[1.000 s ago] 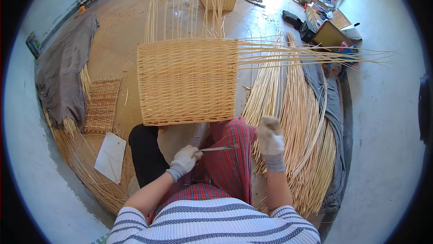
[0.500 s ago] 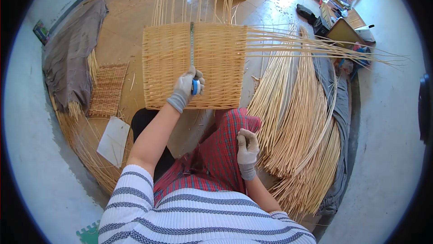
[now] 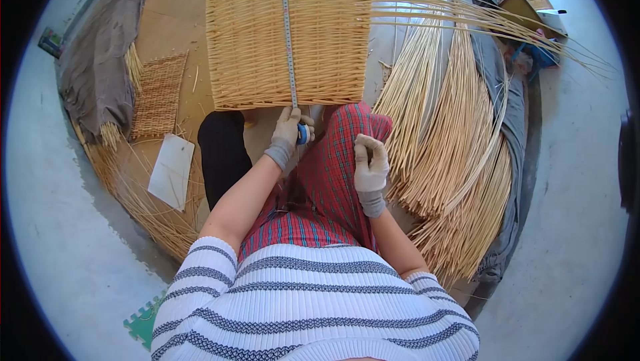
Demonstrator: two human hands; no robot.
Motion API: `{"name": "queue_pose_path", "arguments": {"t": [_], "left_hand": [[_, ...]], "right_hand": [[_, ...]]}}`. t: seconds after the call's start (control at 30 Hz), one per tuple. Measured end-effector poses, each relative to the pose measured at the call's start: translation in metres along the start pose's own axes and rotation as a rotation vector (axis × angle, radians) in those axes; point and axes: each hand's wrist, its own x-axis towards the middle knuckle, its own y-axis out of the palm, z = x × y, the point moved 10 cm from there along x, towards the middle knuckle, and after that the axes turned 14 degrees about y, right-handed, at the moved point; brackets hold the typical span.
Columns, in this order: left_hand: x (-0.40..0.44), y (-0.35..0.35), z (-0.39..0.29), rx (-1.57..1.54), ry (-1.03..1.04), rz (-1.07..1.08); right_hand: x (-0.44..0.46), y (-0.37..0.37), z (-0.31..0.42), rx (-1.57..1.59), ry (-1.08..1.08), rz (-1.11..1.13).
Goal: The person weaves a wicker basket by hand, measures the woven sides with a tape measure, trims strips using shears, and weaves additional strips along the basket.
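Observation:
My left hand (image 3: 292, 132), in a pale glove, is closed round a blue-and-white tape measure (image 3: 303, 134) just below the near edge of a woven wicker panel (image 3: 250, 44). The tape's blade (image 3: 289, 41) lies across the panel from its far edge to its near edge. Loose strands stick out of the panel at the far side and to the right. My right hand (image 3: 371, 168), also gloved, rests by my knee on red plaid cloth (image 3: 343, 154). Its fingers are curled in, and nothing shows in them.
Bundles of long wicker canes (image 3: 440, 128) fan out on the right beside a grey cloth (image 3: 497, 74). To the left lie a smaller brown woven mat (image 3: 159, 94), a white board (image 3: 171, 171) and a dark cloth over more canes (image 3: 103, 54). Clutter (image 3: 527, 14) stands at the far right.
My left hand has drawn the tape measure toward me, from on the panel to below its near edge, with more blade out. My view has tipped; the right hand stays by the knee.

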Motion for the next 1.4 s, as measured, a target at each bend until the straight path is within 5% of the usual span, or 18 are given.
{"name": "queue_pose_path", "arguments": {"t": [0.23,0.5,0.8,0.87,0.93,1.4], "left_hand": [[0.003,-0.006,0.007,-0.03,0.019,-0.017],[0.01,0.015,-0.007,0.186,0.291,0.087],[-0.002,0.071,0.024,0.088,0.039,0.134],[0.006,0.082,0.048,-0.316,-0.05,0.14],[-0.006,0.091,0.026,-0.094,-0.051,0.181],[0.003,0.082,0.035,-0.056,-0.092,0.147]], "right_hand": [[-0.004,0.002,0.007,-0.095,-0.027,-0.02],[-0.003,-0.008,0.024,-0.203,-0.119,-0.136],[-0.003,-0.035,0.006,-0.203,-0.108,-0.2],[-0.004,-0.045,0.009,-0.212,-0.111,-0.207],[-0.007,-0.058,0.008,-0.245,-0.046,-0.219],[-0.008,-0.064,-0.008,-0.216,-0.042,-0.222]]}}
